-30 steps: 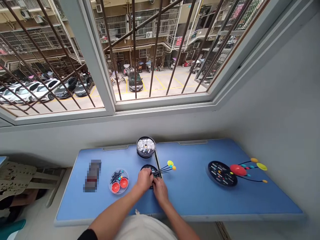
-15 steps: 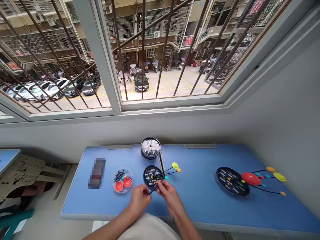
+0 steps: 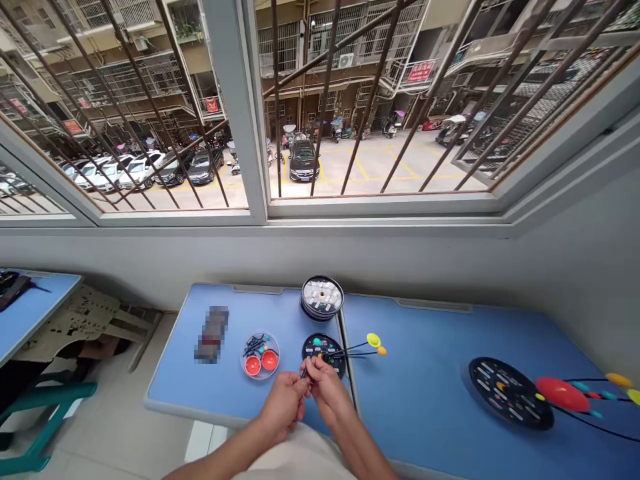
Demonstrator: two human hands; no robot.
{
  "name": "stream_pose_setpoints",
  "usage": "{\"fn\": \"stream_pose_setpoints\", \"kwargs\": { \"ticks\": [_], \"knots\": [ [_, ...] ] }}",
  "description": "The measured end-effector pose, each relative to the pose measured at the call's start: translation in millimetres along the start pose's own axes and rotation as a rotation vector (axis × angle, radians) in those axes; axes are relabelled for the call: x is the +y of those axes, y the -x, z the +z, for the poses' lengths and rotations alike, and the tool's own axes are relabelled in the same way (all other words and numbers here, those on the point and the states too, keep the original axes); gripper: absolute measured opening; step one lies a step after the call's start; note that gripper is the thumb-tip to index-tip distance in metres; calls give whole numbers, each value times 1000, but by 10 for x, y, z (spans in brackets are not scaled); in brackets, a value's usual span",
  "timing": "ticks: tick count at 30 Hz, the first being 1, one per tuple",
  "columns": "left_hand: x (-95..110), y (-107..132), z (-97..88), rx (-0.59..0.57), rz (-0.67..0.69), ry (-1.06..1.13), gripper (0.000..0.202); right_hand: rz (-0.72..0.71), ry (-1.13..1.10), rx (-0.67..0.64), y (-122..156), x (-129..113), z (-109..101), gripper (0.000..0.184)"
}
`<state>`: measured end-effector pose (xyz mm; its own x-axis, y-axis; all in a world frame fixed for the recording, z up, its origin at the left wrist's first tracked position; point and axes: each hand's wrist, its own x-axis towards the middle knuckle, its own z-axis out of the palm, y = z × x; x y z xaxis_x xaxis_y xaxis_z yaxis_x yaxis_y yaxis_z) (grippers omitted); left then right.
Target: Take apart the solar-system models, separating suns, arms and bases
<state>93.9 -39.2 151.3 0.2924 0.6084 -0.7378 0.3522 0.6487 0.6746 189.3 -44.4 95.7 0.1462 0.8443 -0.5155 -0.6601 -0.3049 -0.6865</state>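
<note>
My left hand (image 3: 284,399) and my right hand (image 3: 326,387) meet in front of the round black base (image 3: 309,343), both with fingertips pinched. A small black stick (image 3: 304,375) shows between them, mostly covered by the fingers. Behind my hands, the printed base carries thin black rods reaching right, one tipped with a yellow cup (image 3: 373,340) and one with an orange ball (image 3: 382,351). A teal ball (image 3: 317,341) appears over the base. To the left, a clear round dish (image 3: 243,369) holds two red half-shells (image 3: 269,361), several black sticks and small coloured balls.
Behind the base stands a stack of black discs (image 3: 323,297). A blurred-out dark item (image 3: 212,335) lies on the blue table (image 3: 405,387) at left. Far right is another black base (image 3: 510,393) with a red ball (image 3: 563,394) and rods extending outward.
The view has swung left, so things sit farther right. My hands have drawn closer together, covering more of the black stick. The teal ball now appears over the base, left of its earlier place.
</note>
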Motion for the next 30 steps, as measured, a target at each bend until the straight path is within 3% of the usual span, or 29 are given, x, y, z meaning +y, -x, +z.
{"fn": "stream_pose_setpoints", "kwargs": {
  "ticks": [4,6,8,12,17,22,27,30],
  "knots": [
    [-100,86,-75,-86,22,-73,34,-58,-32,33,-212,-359,-139,37],
    [-116,89,-139,-27,70,10,37,-72,-39,0,-257,-573,-175,33],
    [-73,63,-213,106,149,145,41,-28,-23,-93,-206,-677,-123,30],
    [109,19,-355,255,370,245,42,135,3,-376,81,-489,159,32],
    [173,68,-458,148,441,209,32,238,72,-526,281,-124,342,39],
    [15,25,-550,156,382,221,28,234,336,-486,222,-5,307,45],
    [-130,-60,-667,297,359,33,25,-116,611,-195,117,13,317,40],
    [-188,-86,-725,326,343,-179,22,-208,678,-220,72,23,383,26]
  ]
}}
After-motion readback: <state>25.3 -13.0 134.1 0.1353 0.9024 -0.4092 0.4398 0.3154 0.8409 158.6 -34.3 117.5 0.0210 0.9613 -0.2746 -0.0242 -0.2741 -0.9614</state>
